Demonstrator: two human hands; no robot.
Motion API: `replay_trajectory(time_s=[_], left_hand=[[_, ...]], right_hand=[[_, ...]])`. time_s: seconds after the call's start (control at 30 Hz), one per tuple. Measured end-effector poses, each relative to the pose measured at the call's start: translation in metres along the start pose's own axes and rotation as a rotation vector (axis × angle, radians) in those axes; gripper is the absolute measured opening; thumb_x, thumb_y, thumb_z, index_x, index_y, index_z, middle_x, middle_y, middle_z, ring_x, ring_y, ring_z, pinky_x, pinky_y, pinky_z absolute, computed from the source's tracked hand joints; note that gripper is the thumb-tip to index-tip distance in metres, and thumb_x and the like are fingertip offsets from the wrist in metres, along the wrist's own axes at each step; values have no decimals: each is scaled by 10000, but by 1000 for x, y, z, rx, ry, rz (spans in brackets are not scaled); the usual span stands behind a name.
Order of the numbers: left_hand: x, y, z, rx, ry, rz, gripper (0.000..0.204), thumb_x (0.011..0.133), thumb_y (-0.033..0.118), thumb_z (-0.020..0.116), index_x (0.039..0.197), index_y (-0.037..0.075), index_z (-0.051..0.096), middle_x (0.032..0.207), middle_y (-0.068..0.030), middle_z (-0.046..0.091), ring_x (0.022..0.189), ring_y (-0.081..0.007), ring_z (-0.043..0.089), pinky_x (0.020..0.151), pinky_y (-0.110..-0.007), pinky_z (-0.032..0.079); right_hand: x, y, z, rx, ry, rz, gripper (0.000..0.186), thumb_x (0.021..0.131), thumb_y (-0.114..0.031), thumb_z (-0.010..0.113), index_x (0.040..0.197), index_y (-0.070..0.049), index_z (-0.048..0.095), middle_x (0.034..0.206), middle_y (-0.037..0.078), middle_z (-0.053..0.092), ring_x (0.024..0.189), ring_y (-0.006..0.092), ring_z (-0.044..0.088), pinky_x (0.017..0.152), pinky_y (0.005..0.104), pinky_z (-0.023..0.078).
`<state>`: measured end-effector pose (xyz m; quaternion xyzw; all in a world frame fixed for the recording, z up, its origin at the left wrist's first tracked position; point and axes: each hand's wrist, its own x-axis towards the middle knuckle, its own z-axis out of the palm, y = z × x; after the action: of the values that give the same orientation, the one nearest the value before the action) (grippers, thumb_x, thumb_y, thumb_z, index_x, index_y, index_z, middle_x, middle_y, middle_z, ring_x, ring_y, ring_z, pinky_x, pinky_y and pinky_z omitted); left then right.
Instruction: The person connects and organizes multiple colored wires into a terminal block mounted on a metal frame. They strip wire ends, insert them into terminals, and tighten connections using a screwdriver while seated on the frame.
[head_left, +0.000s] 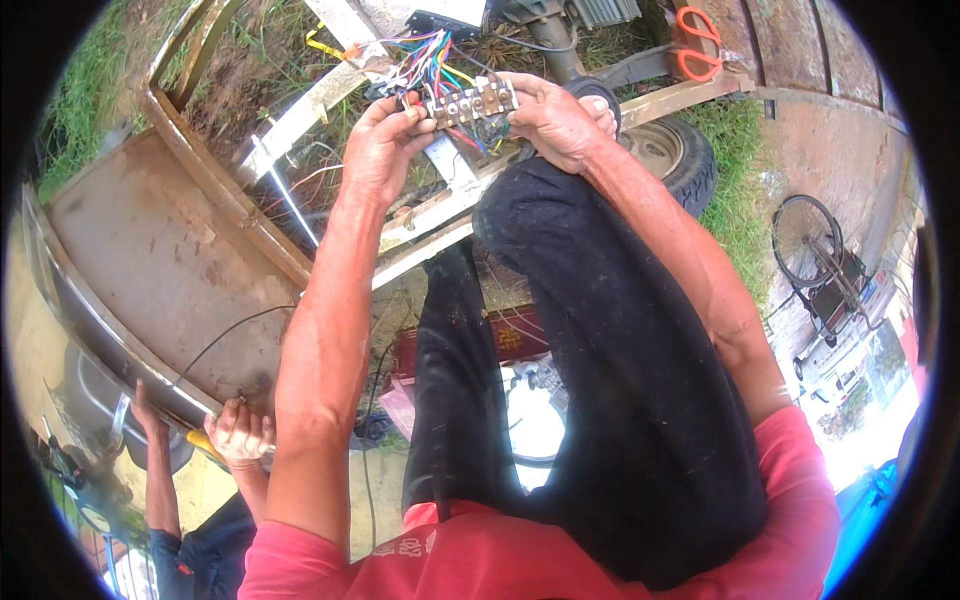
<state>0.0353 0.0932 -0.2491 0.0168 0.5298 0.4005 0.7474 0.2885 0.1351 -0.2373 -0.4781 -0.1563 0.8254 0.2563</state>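
Observation:
A pale terminal block (pixel 472 104) with a row of screw terminals is held up between my two hands. My left hand (pixel 383 148) pinches its left end, thumb and fingers close to the wires there. At the other end, my right hand (pixel 560 122) grips the block with thumb and forefinger. A bundle of coloured wires (pixel 430 65) fans out behind the block, and red, blue and yellow leads (pixel 475 140) hang below it. Whether a wire is also caught between my left fingertips is hidden.
Orange-handled scissors (pixel 698 45) lie by a metal beam at upper right, above a wheel (pixel 668 158). A pale metal frame (pixel 425 225) crosses below my hands. At left, another person's hand (pixel 240 432), near a yellow handle (pixel 205 446), is beside a brown panel (pixel 170 250). A bicycle (pixel 808 240) stands at far right.

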Motion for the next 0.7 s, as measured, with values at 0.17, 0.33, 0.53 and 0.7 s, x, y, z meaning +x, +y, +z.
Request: replay_trajectory(time_s=[0.17, 0.33, 0.53, 0.7], left_hand=[[-2, -2, 1, -18, -6, 10, 261, 973, 27, 597, 1233, 2, 590, 1058, -77, 668, 987, -219, 664, 1010, -470, 525], [-2, -5, 3, -62, -9, 9, 235, 979, 31, 593, 1213, 8, 599, 1069, -71, 663, 969, -201, 663, 994, -461, 534], [-3, -7, 4, -36, -5, 34, 234, 976, 30, 603, 1208, 7, 606, 1078, -76, 668, 965, -191, 663, 974, -437, 546], [-3, -8, 3, -57, -2, 47, 233, 971, 19, 606, 1203, -5, 608, 1078, -88, 673, 948, -197, 665, 987, -444, 546]], right_hand=[[-3, -3, 5, -48, 7, 5, 600, 842, 120, 540, 1435, 76, 459, 1274, 128, 648, 1089, 176, 654, 921, 282, 531], [-6, -4, 9, -144, 7, -31, 641, 846, 134, 547, 1470, 82, 410, 1323, 140, 625, 1174, 189, 629, 1004, 294, 509], [-5, 0, 7, -260, -4, -32, 703, 834, 110, 613, 1495, 80, 377, 1343, 147, 618, 1184, 177, 618, 1003, 294, 506], [-3, 1, 5, -292, -19, -57, 719, 838, 84, 644, 1500, 77, 365, 1342, 148, 617, 1199, 183, 614, 1010, 300, 504]])
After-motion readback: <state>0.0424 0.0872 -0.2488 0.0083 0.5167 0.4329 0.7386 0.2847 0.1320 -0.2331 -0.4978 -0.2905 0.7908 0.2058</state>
